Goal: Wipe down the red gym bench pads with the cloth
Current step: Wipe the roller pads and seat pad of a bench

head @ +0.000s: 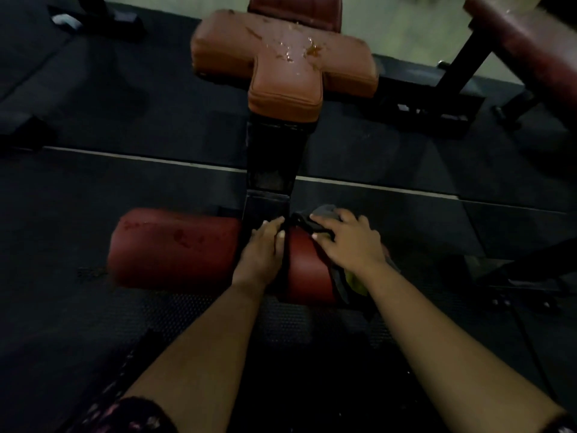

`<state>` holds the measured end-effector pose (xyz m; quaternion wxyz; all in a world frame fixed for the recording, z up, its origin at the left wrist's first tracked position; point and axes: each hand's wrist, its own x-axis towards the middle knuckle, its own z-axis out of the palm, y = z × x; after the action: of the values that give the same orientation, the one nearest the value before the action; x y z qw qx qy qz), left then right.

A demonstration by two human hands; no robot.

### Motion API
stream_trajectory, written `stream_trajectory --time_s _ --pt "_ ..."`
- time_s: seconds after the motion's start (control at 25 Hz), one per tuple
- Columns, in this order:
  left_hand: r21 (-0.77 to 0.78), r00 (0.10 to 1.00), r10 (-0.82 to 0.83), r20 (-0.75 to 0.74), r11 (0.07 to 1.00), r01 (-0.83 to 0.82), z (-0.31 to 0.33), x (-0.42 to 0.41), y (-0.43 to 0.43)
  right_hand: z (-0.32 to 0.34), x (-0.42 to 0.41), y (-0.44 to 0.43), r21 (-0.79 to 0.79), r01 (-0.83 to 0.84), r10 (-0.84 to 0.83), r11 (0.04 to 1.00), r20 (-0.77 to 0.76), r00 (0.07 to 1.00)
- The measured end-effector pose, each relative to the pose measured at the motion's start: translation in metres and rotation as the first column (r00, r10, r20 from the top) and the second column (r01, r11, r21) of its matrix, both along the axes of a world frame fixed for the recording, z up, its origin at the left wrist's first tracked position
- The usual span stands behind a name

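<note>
Leans over the foot end of the red gym bench. Presses a grey cloth [324,214] onto the right roller pad [307,270] with the right hand [346,242], flat and spread-fingered, not curled round it. Drapes the cloth over that pad's top and outer end, with a yellow patch showing below the wrist. Lays the left hand [263,245] flat at the gap between the two rollers, straight-fingered, on the inner end of the left roller pad [175,248] and up against the black post [271,157], thumb side just beside the cloth's dark edge. Both hands close together, nearly touching. Farther up the post, a cross-shaped pad [281,64], wet with droplets and an amber smear. Dark stains along the left roller's top. Open floor mat [93,189] on both sides of the post. Another bench [530,48] at far right, well apart.
</note>
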<state>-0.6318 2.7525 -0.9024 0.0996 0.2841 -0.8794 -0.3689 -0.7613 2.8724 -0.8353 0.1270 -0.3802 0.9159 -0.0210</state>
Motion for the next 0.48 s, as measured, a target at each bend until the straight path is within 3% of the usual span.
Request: stream_trajectory --time_s 0.04,0.08,0.12,0.2,0.24,0.4,0.48 --pt "0.034 1.0 -0.016 -0.019 0.999 0.017 0.007 0.0 -0.003 0.002 0.007 0.006 -0.009 0.0 0.0 1.0 -0.009 1.0" --pt "-0.026 0.991 -0.112 0.077 0.993 0.115 0.014 0.004 -0.003 0.003 0.015 0.014 -0.019 0.001 -0.001 1.0 -0.017 1.0" --pt "-0.115 0.94 -0.211 0.267 0.962 0.248 0.017 0.008 -0.002 0.003 0.023 0.022 -0.023 0.001 -0.001 1.0 -0.022 1.0" --pt "-0.254 0.742 -0.222 0.633 0.845 0.471 0.019 0.02 0.003 0.0 0.031 0.029 -0.012 0.001 -0.001 1.0 -0.029 1.0" --pt "-0.306 0.686 -0.178 0.706 0.796 0.522 0.02 0.024 0.004 0.0 0.031 0.027 -0.004 0.008 -0.008 1.0 -0.033 0.999" --pt "-0.411 0.703 -0.046 0.709 0.784 0.466 0.036 0.014 -0.011 -0.004 0.032 0.007 0.027 0.059 -0.056 0.998 -0.111 0.992" --pt "-0.378 0.681 -0.052 0.73 0.8 0.466 0.035 0.011 -0.02 -0.01 0.036 0.005 0.021 0.047 -0.042 0.999 -0.204 0.978"
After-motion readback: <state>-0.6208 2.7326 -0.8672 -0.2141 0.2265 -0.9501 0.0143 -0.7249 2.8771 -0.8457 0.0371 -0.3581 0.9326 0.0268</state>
